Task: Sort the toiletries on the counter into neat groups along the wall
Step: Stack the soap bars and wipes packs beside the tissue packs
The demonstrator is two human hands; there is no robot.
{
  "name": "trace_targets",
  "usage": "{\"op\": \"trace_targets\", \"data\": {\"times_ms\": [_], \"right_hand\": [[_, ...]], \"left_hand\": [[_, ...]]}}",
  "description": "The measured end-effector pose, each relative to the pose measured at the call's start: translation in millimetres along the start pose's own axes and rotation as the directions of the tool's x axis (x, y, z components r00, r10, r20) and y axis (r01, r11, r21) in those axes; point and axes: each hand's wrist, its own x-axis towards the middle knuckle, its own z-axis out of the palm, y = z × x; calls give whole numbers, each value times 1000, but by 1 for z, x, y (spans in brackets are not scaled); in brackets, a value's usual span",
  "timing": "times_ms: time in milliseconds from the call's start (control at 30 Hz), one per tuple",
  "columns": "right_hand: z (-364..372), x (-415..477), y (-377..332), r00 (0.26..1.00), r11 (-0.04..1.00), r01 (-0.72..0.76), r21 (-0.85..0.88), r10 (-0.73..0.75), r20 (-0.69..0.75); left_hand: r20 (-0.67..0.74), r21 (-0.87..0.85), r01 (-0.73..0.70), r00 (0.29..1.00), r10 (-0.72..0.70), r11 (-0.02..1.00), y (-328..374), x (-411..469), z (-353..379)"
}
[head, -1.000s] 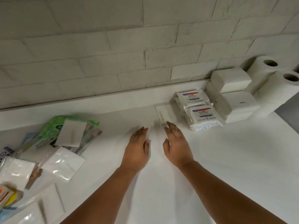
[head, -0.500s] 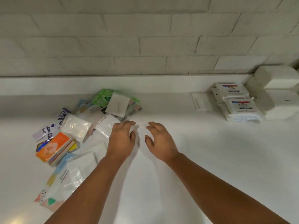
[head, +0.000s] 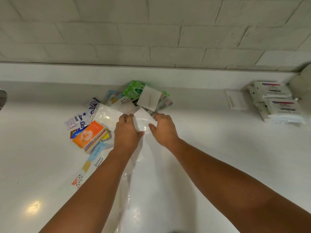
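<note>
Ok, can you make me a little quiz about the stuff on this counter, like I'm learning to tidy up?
1. True or false: the left hand and the right hand both grip the clear packet.
2. What colour is the flower-printed pack beside the left hand? A blue, B orange, C black.
3. Fill the gap: the soap bars lie to the ____ of both hands.

Key: 1 true; 2 B; 3 right.
</note>
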Motion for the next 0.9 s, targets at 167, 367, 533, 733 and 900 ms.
{"op": "trace_targets", "data": {"times_ms": [167, 367, 533, 733, 900], "right_hand": [[1, 4, 2, 994, 987, -106, 125, 101, 45], [-5, -11, 16, 989, 975, -145, 172, 139, 42], [-19, -26, 34, 974, 919, -213, 332, 225, 2], [-47, -39, 61, 947, 793, -287, 538, 318, 36], [-72, -52, 83, 928, 669, -339, 662, 355, 117]], "left_hand": [[18, -104, -4, 1000, 6, 995, 0, -5, 0], [-40, -197, -54, 998, 47, 979, 8, -13, 7], [-131, -370, -69, 991, 21, 926, 25, -25, 16], [-31, -502, 71, 994, -101, 862, 56, -28, 30], [-21, -360, 10, 1000, -19, 933, 85, -33, 45]]}}
